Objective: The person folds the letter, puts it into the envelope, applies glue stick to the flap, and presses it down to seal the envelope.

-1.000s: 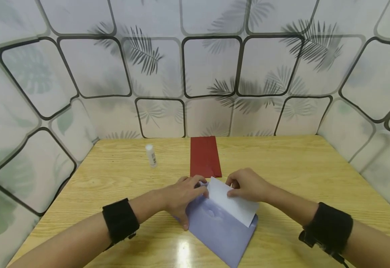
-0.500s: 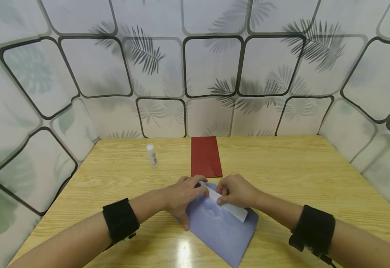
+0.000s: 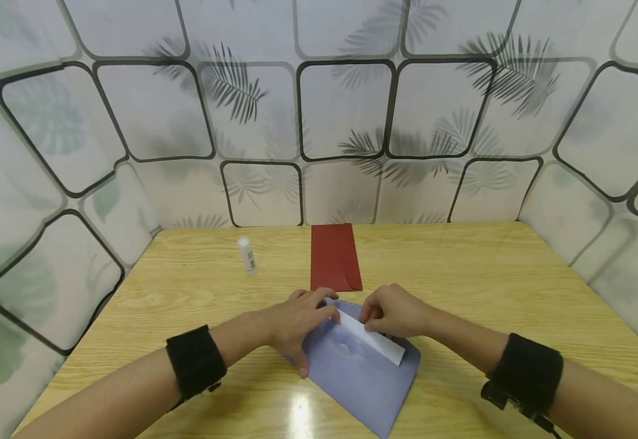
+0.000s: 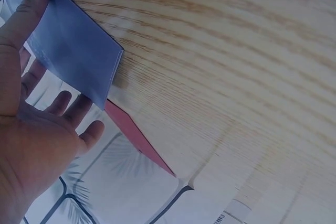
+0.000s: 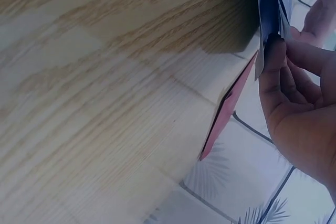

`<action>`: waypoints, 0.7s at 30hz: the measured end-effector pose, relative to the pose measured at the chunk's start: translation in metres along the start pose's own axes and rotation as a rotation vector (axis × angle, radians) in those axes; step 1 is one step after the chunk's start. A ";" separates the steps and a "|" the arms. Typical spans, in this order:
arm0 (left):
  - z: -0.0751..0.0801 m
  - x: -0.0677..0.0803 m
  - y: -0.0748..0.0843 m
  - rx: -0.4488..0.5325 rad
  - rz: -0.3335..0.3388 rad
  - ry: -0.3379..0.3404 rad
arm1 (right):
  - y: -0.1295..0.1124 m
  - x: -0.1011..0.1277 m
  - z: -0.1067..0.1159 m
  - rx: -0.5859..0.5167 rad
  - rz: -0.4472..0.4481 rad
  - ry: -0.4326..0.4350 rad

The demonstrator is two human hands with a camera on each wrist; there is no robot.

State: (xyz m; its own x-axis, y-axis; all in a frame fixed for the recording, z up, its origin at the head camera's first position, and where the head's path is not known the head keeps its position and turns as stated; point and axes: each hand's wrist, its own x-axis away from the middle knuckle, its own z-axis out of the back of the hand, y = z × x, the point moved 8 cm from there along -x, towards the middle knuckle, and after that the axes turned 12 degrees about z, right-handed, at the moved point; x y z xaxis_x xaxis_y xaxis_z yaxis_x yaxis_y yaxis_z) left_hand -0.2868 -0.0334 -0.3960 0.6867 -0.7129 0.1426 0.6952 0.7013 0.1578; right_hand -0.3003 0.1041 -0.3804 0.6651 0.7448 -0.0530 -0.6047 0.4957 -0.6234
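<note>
A lavender envelope (image 3: 359,381) lies aslant at the near middle of the wooden table, its flap open toward the far side. My left hand (image 3: 299,326) grips its left end, thumb near the lower edge and fingers over the upper part; the left wrist view shows the thumb on one face of the envelope (image 4: 79,43). From the envelope's mouth a strip of white paper (image 3: 381,344) sticks out, the rest hidden inside. Thumb and fingers of my right hand (image 3: 398,311) pinch the paper's upper edge, right at the opening in the right wrist view.
A red envelope (image 3: 335,256) lies flat just beyond the lavender one. Farther left stands a white tube with a cap, like a glue stick (image 3: 247,255). Patterned fabric (image 3: 346,110) rises behind the table and along both sides.
The white paper has slid deeper into the lavender envelope, so a narrower strip shows. My right hand moved down with it, then shifted slightly right. The left hand has stayed in place.
</note>
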 end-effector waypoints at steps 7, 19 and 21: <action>-0.001 -0.001 0.000 -0.002 -0.001 -0.003 | -0.003 -0.003 -0.009 -0.021 0.030 -0.009; -0.002 0.000 -0.003 0.009 -0.005 -0.007 | 0.000 0.001 -0.017 -0.081 0.017 -0.031; -0.001 0.000 -0.003 0.015 -0.009 -0.007 | 0.000 0.001 -0.015 -0.087 0.007 -0.032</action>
State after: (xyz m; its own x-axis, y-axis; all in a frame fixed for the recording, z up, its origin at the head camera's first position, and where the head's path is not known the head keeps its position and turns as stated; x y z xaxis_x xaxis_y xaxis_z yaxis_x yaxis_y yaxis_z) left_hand -0.2883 -0.0356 -0.3978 0.6789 -0.7191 0.1483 0.6980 0.6947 0.1734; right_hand -0.2933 0.0982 -0.3922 0.6455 0.7631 -0.0336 -0.5684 0.4506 -0.6884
